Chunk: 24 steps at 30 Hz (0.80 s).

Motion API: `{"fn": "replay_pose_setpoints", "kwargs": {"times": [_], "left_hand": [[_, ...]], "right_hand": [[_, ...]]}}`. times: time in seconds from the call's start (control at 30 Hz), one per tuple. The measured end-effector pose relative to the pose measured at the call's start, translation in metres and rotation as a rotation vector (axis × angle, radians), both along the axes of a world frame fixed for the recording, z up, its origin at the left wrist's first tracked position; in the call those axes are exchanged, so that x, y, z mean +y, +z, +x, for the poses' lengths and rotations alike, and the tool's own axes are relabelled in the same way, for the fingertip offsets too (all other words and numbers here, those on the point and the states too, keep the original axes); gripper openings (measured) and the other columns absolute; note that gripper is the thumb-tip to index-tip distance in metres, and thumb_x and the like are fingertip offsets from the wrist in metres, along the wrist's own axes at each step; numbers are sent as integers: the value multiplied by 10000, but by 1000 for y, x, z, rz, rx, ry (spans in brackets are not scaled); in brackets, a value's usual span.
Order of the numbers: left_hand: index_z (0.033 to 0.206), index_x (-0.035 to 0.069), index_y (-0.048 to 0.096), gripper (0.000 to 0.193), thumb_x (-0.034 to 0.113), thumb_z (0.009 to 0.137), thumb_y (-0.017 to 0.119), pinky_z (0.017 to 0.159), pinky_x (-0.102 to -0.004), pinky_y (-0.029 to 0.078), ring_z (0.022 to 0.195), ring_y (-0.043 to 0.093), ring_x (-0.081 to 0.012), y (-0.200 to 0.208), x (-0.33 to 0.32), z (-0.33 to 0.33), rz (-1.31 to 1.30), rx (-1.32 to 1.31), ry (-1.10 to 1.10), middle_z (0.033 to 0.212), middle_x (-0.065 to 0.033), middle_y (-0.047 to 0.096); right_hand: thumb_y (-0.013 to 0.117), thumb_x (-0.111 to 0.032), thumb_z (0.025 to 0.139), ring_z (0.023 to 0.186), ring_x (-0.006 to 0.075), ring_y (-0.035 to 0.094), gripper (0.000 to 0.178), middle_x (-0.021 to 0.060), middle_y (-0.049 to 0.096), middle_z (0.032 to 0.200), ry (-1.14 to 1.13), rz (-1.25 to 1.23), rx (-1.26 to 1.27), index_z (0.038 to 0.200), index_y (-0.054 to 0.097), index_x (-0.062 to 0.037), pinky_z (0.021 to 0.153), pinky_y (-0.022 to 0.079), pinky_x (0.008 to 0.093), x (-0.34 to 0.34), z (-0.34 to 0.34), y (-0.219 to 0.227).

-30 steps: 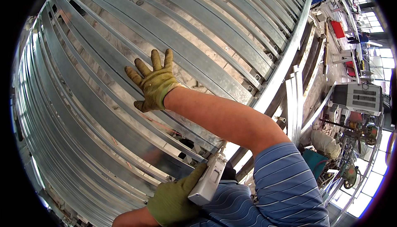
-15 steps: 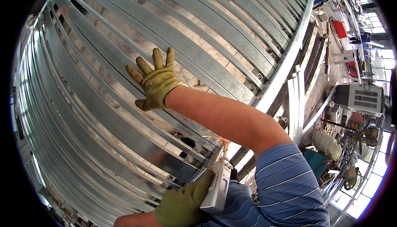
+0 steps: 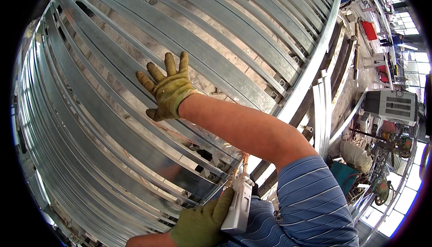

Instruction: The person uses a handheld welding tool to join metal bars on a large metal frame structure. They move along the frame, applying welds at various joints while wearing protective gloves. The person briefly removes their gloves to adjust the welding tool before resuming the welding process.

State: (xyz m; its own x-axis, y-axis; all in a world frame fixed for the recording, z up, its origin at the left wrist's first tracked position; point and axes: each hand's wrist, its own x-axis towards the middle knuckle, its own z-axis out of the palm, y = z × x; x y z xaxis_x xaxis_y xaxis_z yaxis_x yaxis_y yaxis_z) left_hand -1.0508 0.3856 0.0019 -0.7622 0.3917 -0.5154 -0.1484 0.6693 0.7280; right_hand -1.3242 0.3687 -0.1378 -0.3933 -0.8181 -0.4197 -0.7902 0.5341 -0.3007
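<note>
While slats (image 3: 195,183) gap, torch (image 3: 238,206) seemingly touches frame's edge (image 3: 292,101).

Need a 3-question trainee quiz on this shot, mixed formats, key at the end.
1. Which hand grips the grey tool?
2. The tool's tip is: A) blue B) copper-coloured C) green
3. True or false: the right hand is bunched into a fist.

Key:
1. The left hand.
2. B
3. False; it is spread open over the metal bars.
</note>
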Motion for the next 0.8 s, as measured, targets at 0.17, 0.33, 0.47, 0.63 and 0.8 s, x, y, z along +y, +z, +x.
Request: {"fn": "replay_pose_setpoints", "kwargs": {"times": [0.17,0.33,0.47,0.63,0.8], "left_hand": [[1722,49,348,1068,309,824,863,671,-527,607,771,777,-419,-4,6,4,-40,92,19,1047,-222,776],[1754,122,287,1090,336,844,847,741,-612,581,862,745,-497,6,-6,-9,61,-145,68,1189,-273,750],[1756,118,296,1146,319,795,885,759,-589,599,900,757,-484,22,-40,0,182,-74,150,1237,-273,765],[1713,92,384,1056,278,797,875,723,-562,611,901,767,-471,19,-47,19,62,-110,248,1327,-241,752],[1724,96,358,1003,233,844,820,824,-574,604,997,764,-463,12,-41,17,-36,-114,174,1403,-224,725]], "right_hand": [[606,-741,954,1688,559,54,1085,115,199,1864,-9,5,-2,1811,157,-249,1219,-50,886,0,0,2],[618,-738,950,1685,560,73,1088,113,211,1861,-18,6,6,1811,162,-254,1218,-39,887,0,1,2],[627,-743,942,1684,560,80,1097,114,222,1857,-14,-5,15,1810,164,-259,1218,-30,889,0,1,1],[617,-756,944,1685,558,78,1100,109,221,1857,-11,-13,20,1811,151,-264,1217,-28,891,-1,2,1],[586,-761,963,1690,552,63,1082,101,202,1865,-2,19,21,1813,134,-267,1219,-39,886,-1,1,3]]}}
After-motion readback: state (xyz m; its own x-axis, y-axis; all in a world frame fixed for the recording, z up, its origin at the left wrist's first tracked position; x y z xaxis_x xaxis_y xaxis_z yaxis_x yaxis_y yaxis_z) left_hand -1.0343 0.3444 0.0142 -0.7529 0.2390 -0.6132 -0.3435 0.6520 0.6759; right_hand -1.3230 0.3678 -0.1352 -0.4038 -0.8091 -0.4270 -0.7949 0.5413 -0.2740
